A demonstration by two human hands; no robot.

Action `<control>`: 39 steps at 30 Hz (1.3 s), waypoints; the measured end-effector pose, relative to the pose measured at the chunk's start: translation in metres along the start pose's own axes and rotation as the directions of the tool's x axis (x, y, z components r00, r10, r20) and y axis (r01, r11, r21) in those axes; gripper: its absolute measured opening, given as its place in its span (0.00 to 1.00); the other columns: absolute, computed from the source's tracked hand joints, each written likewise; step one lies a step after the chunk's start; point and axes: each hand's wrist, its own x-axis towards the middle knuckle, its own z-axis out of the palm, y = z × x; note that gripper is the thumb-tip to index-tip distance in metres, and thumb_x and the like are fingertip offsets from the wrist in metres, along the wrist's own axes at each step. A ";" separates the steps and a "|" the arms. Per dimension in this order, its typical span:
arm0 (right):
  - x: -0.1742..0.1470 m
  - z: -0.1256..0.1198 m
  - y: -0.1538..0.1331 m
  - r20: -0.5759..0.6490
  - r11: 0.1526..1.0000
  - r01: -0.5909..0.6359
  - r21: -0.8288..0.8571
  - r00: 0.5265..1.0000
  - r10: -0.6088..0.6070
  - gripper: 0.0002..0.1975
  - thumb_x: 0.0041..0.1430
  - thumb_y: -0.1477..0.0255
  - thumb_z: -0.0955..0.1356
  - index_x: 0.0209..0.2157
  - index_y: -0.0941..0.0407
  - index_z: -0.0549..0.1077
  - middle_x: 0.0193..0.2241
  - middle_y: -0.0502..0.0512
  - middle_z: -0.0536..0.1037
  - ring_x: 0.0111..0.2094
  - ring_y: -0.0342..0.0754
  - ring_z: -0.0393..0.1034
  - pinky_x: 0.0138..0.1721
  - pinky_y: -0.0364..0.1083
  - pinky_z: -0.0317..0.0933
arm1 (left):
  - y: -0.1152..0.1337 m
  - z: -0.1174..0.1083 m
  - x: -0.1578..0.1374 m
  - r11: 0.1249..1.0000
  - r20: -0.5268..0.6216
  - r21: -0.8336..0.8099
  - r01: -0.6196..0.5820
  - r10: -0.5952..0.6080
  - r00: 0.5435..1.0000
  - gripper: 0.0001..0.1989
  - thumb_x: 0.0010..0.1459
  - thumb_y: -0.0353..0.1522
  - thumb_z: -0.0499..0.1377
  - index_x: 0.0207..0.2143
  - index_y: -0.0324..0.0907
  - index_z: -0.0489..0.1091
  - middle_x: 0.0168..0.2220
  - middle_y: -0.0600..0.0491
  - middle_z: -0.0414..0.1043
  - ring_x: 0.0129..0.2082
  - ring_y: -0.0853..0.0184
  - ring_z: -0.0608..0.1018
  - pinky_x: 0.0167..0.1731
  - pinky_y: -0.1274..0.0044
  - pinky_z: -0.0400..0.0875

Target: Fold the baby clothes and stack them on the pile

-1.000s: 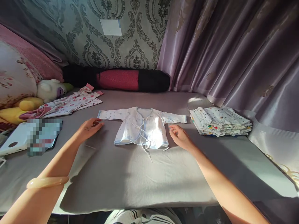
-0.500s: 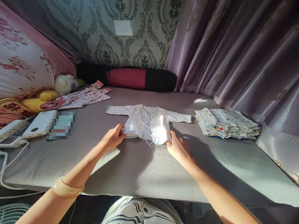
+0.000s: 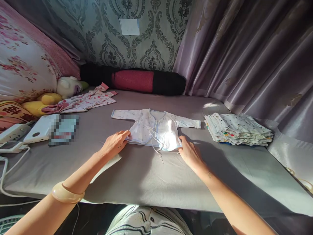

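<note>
A small white baby shirt with pale blue trim lies spread on the grey bed sheet, its sleeves stretched out to both sides. Thin white tie strings trail from its front past the hem. My left hand pinches the lower left corner of the hem. At the lower right corner, my right hand grips the hem between thumb and fingers. Sunlight falls on the shirt's right front.
A stack of folded white printed cloths sits to the right. Pink-trimmed baby clothes, plush toys, a white box and a power strip are at left. A black and red bolster lies along the wall.
Both hands have moved slightly outward, apart from each other, drawing the shirt's hem wider and straighter. The sleeves stay nearly where they were.
</note>
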 end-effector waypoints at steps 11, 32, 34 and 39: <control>-0.023 -0.017 -0.007 -0.036 0.981 0.062 -0.182 0.997 -0.069 0.18 0.64 0.75 0.58 0.53 0.52 0.68 0.44 0.60 0.76 0.40 0.53 0.73 0.35 0.47 0.59 | 0.008 -0.022 -0.008 0.990 0.033 0.042 -0.136 0.134 0.990 0.16 0.58 0.29 0.50 0.45 0.45 0.72 0.41 0.48 0.70 0.41 0.60 0.73 0.42 0.72 0.66; 0.036 0.000 -0.062 0.007 0.954 0.291 0.077 0.956 -0.292 0.08 0.67 0.76 0.62 0.42 0.55 0.71 0.42 0.56 0.77 0.44 0.49 0.72 0.38 0.43 0.57 | 0.082 0.020 0.044 0.980 -0.126 -0.152 -0.129 0.110 0.986 0.10 0.58 0.24 0.48 0.34 0.43 0.67 0.30 0.47 0.69 0.36 0.61 0.74 0.36 0.73 0.69; 0.039 -0.002 -0.063 0.054 0.952 0.292 0.089 0.953 -0.297 0.05 0.66 0.70 0.65 0.40 0.54 0.71 0.41 0.55 0.78 0.43 0.50 0.73 0.36 0.44 0.57 | 0.080 0.024 0.045 0.977 -0.123 -0.180 -0.112 0.091 0.988 0.09 0.60 0.26 0.48 0.33 0.43 0.67 0.29 0.47 0.68 0.35 0.61 0.74 0.35 0.72 0.69; 0.039 -0.004 -0.067 0.085 0.951 0.272 0.147 0.954 -0.286 0.10 0.63 0.62 0.67 0.39 0.54 0.70 0.40 0.54 0.79 0.43 0.50 0.73 0.35 0.45 0.56 | 0.080 0.026 0.043 0.949 -0.111 -0.300 -0.094 0.063 0.992 0.03 0.58 0.30 0.55 0.30 0.45 0.65 0.29 0.50 0.68 0.38 0.60 0.74 0.36 0.72 0.70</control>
